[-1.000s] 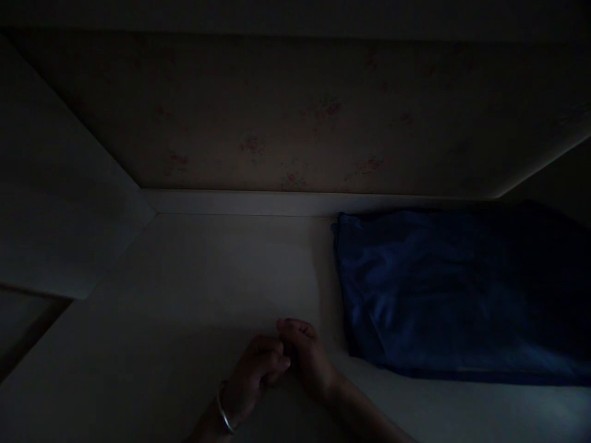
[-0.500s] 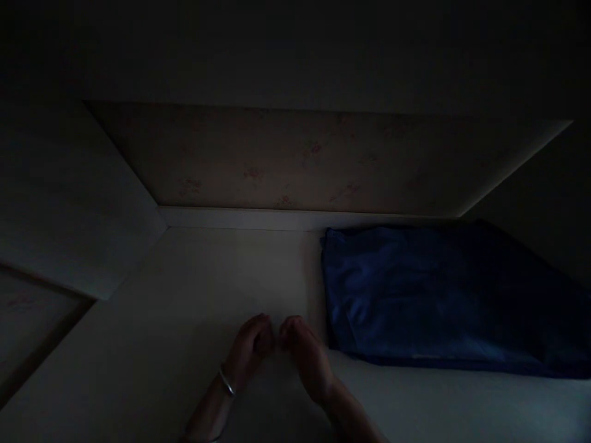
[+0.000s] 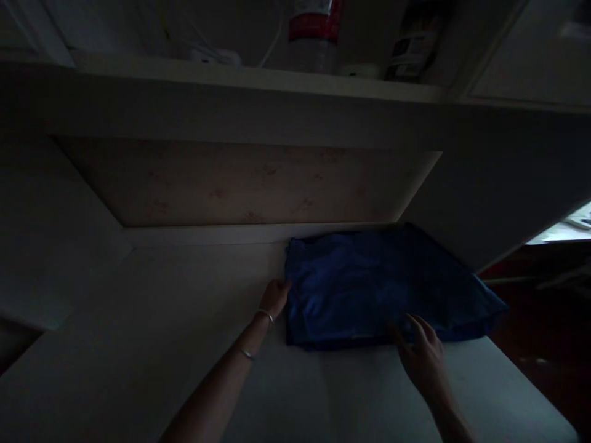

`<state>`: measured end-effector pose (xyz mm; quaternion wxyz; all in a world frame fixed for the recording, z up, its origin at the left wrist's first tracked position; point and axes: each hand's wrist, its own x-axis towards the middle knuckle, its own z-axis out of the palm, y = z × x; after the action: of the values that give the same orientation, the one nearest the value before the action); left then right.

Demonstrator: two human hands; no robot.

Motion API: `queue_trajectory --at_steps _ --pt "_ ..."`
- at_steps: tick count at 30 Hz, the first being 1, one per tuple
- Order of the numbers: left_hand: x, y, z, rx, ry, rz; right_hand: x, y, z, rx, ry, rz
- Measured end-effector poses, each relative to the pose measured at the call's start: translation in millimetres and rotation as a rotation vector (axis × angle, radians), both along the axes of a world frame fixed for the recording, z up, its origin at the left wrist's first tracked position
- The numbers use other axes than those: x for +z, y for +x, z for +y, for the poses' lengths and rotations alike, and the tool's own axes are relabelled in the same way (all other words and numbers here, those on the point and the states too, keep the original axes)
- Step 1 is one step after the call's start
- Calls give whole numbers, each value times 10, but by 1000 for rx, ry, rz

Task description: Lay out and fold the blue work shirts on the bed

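A folded blue cloth (image 3: 369, 286) lies on a pale shelf surface (image 3: 161, 320) inside a dim cupboard bay, towards the right. My left hand (image 3: 274, 296), with bangles on the wrist, rests against the cloth's left edge; its fingers are hidden by darkness and the fabric. My right hand (image 3: 420, 354) sits at the cloth's front edge with fingers spread, fingertips touching the fabric. Neither hand visibly grips anything.
A floral-patterned back panel (image 3: 249, 184) closes the bay. The shelf above (image 3: 258, 77) carries a bottle with a red label (image 3: 314, 31), a dark container (image 3: 413, 40) and cables. A side wall (image 3: 484, 203) stands right of the cloth; dark floor lies beyond at right.
My hands were together in front of me, left of the cloth; they have parted and reached to the cloth's left and front edges. The view has pulled back and tilted up, showing the upper shelf.
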<state>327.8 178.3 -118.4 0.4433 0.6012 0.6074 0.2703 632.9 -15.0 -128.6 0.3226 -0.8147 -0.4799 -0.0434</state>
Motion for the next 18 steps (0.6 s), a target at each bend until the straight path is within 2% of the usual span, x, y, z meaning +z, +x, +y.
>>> queue_trajectory --at_steps 2,4,6,9,11,13,15,16,17,18 --pt "74 167 271 -27 6 68 -120 85 65 2 -67 -19" --pt "157 295 434 -49 41 129 -216 48 85 21 -138 -56" --pt "257 381 476 -59 116 168 -270 -61 45 4 -180 -107" --pt "482 430 367 -61 254 164 -290 -230 -94 -37 -186 -150" --pt "684 397 200 -80 344 122 -303 -291 -209 -45 -159 -145" --pt "868 299 -64 -185 373 -57 -338 -287 -345 -12 -78 -76" --pt "956 139 -426 -396 294 -353 -375 -199 -523 73 2 89" --pt "951 44 -629 -531 212 -474 -382 -119 -631 113 15 200" --pt "916 -54 -830 -684 134 -524 -373 -15 -749 140 9 310" --pt "860 -149 -1020 -846 44 -496 -345 112 -868 144 -10 402"
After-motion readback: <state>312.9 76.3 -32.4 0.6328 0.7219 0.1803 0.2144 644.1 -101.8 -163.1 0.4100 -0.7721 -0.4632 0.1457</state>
